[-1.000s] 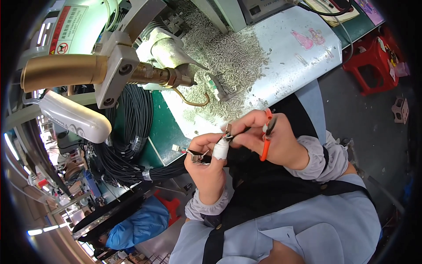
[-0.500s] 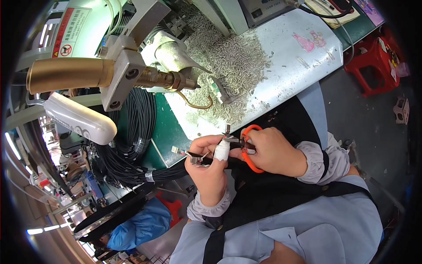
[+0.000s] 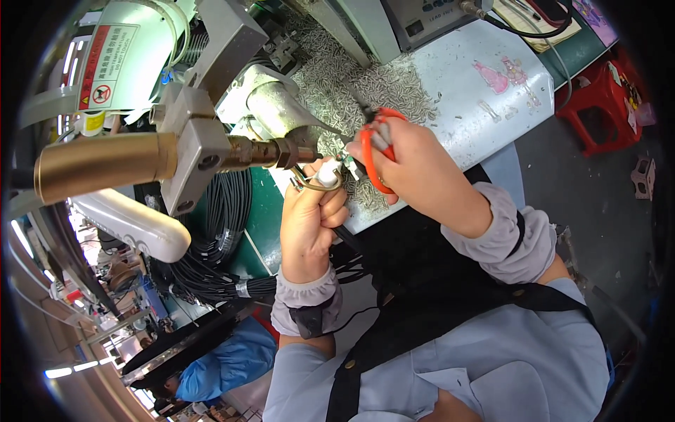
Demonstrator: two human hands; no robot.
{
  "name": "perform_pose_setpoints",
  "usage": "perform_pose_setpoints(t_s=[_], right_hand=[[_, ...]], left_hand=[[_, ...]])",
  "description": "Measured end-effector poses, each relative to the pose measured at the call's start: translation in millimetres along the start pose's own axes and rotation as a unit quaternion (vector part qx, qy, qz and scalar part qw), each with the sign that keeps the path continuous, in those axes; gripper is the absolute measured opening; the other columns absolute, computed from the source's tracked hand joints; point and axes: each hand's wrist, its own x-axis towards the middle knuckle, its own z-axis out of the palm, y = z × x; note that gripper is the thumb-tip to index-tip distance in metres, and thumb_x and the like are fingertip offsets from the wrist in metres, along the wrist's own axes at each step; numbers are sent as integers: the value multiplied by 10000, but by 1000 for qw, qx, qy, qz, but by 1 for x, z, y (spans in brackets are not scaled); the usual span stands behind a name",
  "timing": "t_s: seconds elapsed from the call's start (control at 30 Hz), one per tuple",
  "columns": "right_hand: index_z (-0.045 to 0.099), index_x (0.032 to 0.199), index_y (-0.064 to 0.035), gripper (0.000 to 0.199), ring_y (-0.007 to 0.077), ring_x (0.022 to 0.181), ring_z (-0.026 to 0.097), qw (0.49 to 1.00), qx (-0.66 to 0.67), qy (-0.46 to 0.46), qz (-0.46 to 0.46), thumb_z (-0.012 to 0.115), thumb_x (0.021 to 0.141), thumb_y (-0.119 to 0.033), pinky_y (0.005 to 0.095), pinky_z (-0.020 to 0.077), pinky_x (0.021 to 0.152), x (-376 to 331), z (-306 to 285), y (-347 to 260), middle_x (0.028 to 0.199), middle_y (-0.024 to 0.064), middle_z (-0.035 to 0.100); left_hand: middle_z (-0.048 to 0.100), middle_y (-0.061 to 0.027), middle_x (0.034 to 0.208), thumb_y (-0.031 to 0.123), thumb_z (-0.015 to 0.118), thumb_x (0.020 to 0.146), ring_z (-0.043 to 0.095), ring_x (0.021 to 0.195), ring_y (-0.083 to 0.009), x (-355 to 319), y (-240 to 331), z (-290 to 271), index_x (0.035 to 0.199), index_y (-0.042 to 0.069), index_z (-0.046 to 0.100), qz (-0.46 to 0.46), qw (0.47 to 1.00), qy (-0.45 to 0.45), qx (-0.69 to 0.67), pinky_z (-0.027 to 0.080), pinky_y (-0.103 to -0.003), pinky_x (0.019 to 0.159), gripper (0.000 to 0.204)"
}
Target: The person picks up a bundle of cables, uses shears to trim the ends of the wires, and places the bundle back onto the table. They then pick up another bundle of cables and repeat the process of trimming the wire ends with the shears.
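Note:
My left hand (image 3: 309, 218) is closed under the brass nozzle, its thumb wrapped in a white covering (image 3: 328, 173). A black cable (image 3: 348, 240) runs out below its curled fingers. Whatever lies at its fingertips is mostly hidden. Just right of the thumb sits a small green and white piece (image 3: 349, 163), close to the nozzle's tip. In my right hand (image 3: 411, 158) are scissors with orange-red handles (image 3: 380, 184). Their dark blades (image 3: 363, 107) point up and left, over the pile of small metal pieces (image 3: 394, 88), and look blurred.
A brass-coloured soldering head (image 3: 105, 165) on a metal bracket reaches in from the left. Below it hangs a white rounded bar (image 3: 133, 225). Black cable coils (image 3: 225, 204) lie at left. A grey control box (image 3: 436, 21) stands behind. At right is a red stool (image 3: 598, 105).
Both hands have moved up and away from my lap, the left one to beneath the nozzle. The scissors have swung away from the left hand's piece, blades now pointing up over the pile.

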Motion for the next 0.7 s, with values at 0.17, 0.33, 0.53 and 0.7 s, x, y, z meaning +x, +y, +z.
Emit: perform_pose_setpoints(t_s=[0.17,0.33,0.53,0.7], right_hand=[[468,767,6,245,71,384,442,999,-19,-23,12,556,836,-212,218,348,369,10,0,-2,485,6,438],[465,735,14,258,74,379,439,994,-73,13,-74,558,834,-206,232,346,368,12,3,11,489,12,462],[471,733,13,222,74,403,451,995,-74,7,-65,549,833,-169,238,352,383,11,4,13,495,21,461],[488,757,14,193,69,421,456,997,-61,14,-50,549,828,-155,238,356,394,9,6,9,512,22,468]], left_hand=[[346,41,569,127,559,823,234,402,-26,1,3,-3,912,41,490,5,999,-15,30,148,-176,345,142],[376,24,590,166,581,819,235,421,-32,-2,2,0,934,3,496,30,996,-4,78,158,-188,364,217],[384,20,601,173,584,819,245,429,-36,-5,-2,0,912,-20,501,52,995,7,81,165,-194,372,230],[395,16,606,142,563,827,262,432,-36,-5,-2,-1,891,-16,508,58,996,14,67,170,-191,373,179]])
